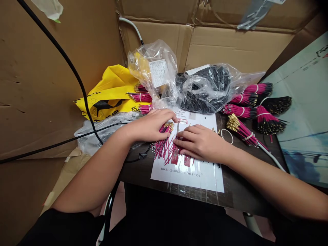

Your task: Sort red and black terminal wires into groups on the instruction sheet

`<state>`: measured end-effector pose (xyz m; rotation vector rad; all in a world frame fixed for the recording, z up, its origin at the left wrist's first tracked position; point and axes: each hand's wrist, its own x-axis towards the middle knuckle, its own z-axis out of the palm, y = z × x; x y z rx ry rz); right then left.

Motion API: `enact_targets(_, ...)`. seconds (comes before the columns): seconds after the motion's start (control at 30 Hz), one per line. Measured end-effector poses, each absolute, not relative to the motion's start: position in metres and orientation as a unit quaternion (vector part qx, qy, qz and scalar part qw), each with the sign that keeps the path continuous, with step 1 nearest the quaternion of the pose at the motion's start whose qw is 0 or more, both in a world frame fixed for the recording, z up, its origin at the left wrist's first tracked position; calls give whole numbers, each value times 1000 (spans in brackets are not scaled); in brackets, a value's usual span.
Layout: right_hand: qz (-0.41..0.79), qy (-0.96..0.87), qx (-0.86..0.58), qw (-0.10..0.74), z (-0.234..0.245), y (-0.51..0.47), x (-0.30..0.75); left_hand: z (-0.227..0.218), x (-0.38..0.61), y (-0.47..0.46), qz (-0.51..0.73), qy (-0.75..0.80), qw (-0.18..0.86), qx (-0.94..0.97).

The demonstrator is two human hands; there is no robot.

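Wires, pink-sleeved and gold-tipped (162, 143), lie in a loose fan on a printed sheet (188, 174) marked DRS-2060C-0001-01, the white paper probably making them easy to see against the dark tabletop (238, 194). My left hand (150, 126) is arched over the fan's upper end, fingers (169, 116) curved and closed together, apparently steadying it. My right hand (201, 143) lies flatter across the middle, fingers (186, 138) extended and nearly together over the wires. I cannot tell whether either hand actually pinches any wire. Tied wire bundles (242, 111) radiate at right, apparently kept apart from the loose ones. A rubber band (227, 136) lies just beside the sheet. Behind it sit a clear bag of dark wires (205, 90) and a yellow bag (107, 92), backed by cardboard (230, 48).
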<state>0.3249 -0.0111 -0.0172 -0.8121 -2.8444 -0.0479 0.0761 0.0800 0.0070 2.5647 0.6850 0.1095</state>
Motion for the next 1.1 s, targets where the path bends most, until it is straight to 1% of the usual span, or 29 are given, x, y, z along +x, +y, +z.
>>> enact_targets(0.13,-29,-955,-281,96,-14,-13,319,6,75,82,43,246,248,936)
enact_targets(0.23,-17,-965,-237,113,-15,-17,311,6,74,83,44,243,253,935)
enact_targets(0.37,-2,-975,-190,111,-18,-16,304,5,73,83,41,239,256,936)
enact_targets(0.67,-8,-976,-210,61,-14,-8,305,6,75,82,42,249,256,933)
enact_targets(0.9,-11,-976,-210,58,-16,-4,297,7,75,82,41,250,258,932)
enact_targets(1.1,24,-973,-220,73,-14,-3,294,5,75,83,47,247,258,933)
